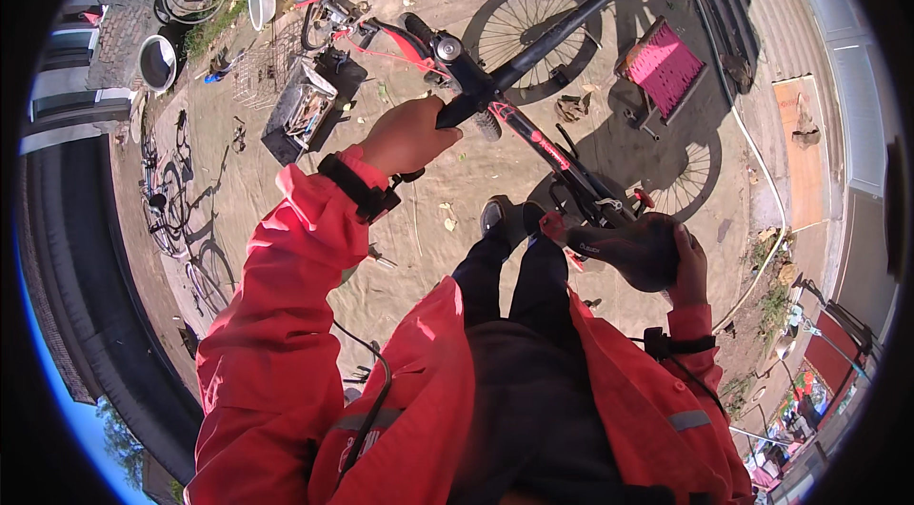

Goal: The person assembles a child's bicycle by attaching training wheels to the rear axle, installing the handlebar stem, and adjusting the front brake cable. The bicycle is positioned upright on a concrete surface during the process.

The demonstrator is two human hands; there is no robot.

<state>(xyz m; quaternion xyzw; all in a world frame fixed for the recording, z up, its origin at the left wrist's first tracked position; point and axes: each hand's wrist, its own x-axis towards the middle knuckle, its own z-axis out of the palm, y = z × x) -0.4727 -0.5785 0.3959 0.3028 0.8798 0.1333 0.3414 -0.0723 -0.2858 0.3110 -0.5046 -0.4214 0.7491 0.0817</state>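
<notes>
Handlebar (545, 46) in left hand (409, 136), saddle (630, 251) against right hand (689, 269)

Only print I can spot is small pale lettering (589, 249) on the smooth black bike saddle (636, 254) and reddish-pink lettering (552, 152) along the slim black metal frame tube (522, 125).

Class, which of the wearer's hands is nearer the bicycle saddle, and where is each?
Right. The right hand touches the saddle at its rear end; the left hand is apart from it, farther forward and leftward, gripping one end of the handlebar.
</notes>
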